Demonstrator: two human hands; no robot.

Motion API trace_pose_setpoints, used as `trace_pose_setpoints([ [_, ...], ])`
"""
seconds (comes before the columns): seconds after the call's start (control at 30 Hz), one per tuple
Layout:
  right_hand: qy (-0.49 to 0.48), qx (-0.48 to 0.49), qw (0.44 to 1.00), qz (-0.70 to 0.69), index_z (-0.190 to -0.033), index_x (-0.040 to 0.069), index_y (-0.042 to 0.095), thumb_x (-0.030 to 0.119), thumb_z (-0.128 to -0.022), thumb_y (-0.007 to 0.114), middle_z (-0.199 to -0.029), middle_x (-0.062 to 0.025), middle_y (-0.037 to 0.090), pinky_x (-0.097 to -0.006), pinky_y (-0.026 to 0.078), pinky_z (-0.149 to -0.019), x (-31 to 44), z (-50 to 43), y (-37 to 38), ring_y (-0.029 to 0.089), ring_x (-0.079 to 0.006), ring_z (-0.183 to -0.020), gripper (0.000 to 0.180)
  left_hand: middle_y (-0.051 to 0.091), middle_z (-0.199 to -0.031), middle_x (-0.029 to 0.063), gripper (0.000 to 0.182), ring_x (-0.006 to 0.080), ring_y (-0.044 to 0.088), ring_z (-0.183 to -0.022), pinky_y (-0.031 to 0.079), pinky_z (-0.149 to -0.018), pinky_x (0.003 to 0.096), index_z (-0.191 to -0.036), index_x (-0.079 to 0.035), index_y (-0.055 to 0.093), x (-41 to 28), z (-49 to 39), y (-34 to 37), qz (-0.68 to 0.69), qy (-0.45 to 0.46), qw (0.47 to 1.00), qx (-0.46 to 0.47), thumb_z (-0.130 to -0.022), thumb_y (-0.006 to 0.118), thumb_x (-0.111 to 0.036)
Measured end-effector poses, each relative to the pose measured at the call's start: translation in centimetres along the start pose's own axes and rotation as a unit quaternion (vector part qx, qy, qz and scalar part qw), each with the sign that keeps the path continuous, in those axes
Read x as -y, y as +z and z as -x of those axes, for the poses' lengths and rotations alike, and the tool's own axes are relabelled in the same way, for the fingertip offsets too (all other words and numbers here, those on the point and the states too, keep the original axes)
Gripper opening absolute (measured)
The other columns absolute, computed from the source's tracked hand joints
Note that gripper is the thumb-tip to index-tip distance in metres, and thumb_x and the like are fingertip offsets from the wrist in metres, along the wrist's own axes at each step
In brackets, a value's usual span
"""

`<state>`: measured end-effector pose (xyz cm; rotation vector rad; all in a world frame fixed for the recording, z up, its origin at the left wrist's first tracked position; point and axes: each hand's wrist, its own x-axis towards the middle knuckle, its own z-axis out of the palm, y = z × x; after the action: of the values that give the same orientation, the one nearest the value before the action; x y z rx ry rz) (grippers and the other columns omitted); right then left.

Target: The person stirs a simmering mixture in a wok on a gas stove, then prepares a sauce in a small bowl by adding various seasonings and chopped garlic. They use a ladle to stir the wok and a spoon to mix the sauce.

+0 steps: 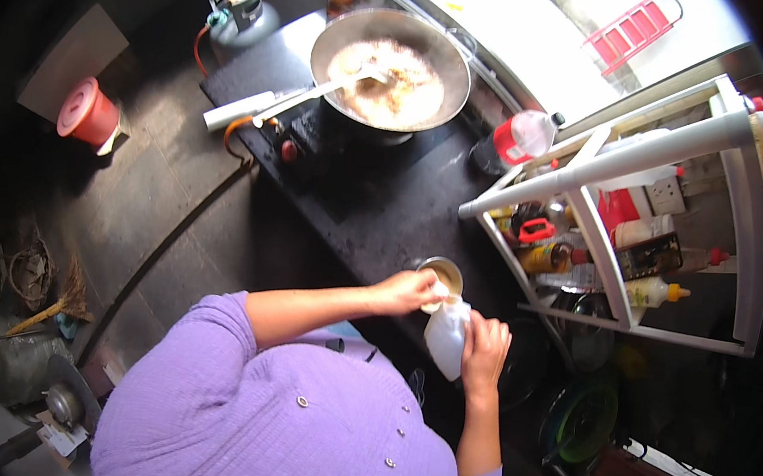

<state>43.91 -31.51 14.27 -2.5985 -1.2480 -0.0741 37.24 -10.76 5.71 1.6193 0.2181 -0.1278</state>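
Observation:
In front of my torso, a white plastic bag [445, 342] is held between both hands over the front edge of the dark counter. My left hand [409, 292] pinches white material near the bag's upper end. The fingers of my right hand [484, 346] grip the bag's right side. Just beyond my left fingers sits a small metal bowl [449, 271] with something beige inside, its near side partly hidden by the hand. Farther off, a large metal wok [455, 99] stands on a burner with frothy liquid in it. A long-handled utensil [313, 93] lies across its rim.
A white rack [555, 179] with bottles and jars stands on the right. A cola bottle [514, 140] is beside it. A gas cylinder [244, 21] stands beyond the counter's left end. On the floor at left is a pink lidded bucket [89, 113].

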Motion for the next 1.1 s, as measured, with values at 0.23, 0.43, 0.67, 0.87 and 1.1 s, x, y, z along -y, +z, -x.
trace_pose_setpoints([
  [0.23,-0.031,-0.029,0.999,-0.006,-0.105,0.009,0.069,0.012,-0.084,0.07,-0.082,-0.0073,0.056,-0.0414,0.041,-0.073,0.9,0.7,-2.7,0.053,-0.0278,-0.08,0.021,0.066,-0.091,0.0232,0.05,0.0373,0.066,-0.086,0.05,-0.075,0.046,-0.102,0.001,0.057,-4.6,-0.6,0.2,-0.174,0.107,0.975,0.088,-0.098,0.057,-0.049],
  [0.43,-0.045,-0.053,0.996,-0.061,-0.105,0.009,0.07,0.011,-0.082,0.072,-0.081,-0.0065,0.056,-0.0396,0.042,-0.073,0.6,1.0,-6.0,0.053,-0.0266,-0.079,0.024,0.062,-0.102,0.0189,0.034,0.0386,0.064,-0.092,0.052,-0.076,0.0476,-0.112,-0.005,0.058,-9.8,0.0,-1.3,-0.301,0.253,0.901,0.183,-0.093,0.065,-0.033],
  [0.67,-0.029,-0.101,0.98,-0.17,-0.104,0.008,0.07,0.004,-0.081,0.072,-0.078,-0.0077,0.057,-0.0378,0.044,-0.072,-0.6,-0.9,-12.1,0.053,-0.0274,-0.074,0.024,0.057,-0.124,0.0128,0.064,0.031,0.064,-0.103,0.055,-0.085,0.0417,-0.135,-0.006,0.051,-18.2,-1.8,-3.2,-0.204,0.455,0.85,0.171,-0.08,0.08,-0.021],
  [0.87,-0.108,-0.198,0.969,-0.098,-0.105,0.006,0.069,0.004,-0.081,0.072,-0.078,-0.0084,0.056,-0.038,0.044,-0.07,-1.6,-3.9,-18.7,0.052,-0.0276,-0.074,0.025,0.056,-0.12,0.0156,0.064,0.0254,0.061,-0.083,0.055,-0.078,0.0368,-0.135,-0.005,0.048,-25.5,-3.2,-3.6,-0.331,0.443,0.818,0.159,-0.082,0.08,-0.022],
  [1.1,-0.16,-0.475,0.861,0.087,-0.116,0.01,0.07,0.004,-0.082,0.075,-0.082,-0.005,0.054,-0.0383,0.043,-0.072,-4.7,-10.5,-24.5,0.051,-0.0242,-0.078,0.035,0.045,-0.148,0.013,0.106,0.0183,0.063,-0.088,0.055,-0.08,0.0331,-0.158,-0.008,0.013,-32.9,-2.8,-3.9,-0.278,0.486,0.828,-0.027,-0.078,0.083,-0.014],
])
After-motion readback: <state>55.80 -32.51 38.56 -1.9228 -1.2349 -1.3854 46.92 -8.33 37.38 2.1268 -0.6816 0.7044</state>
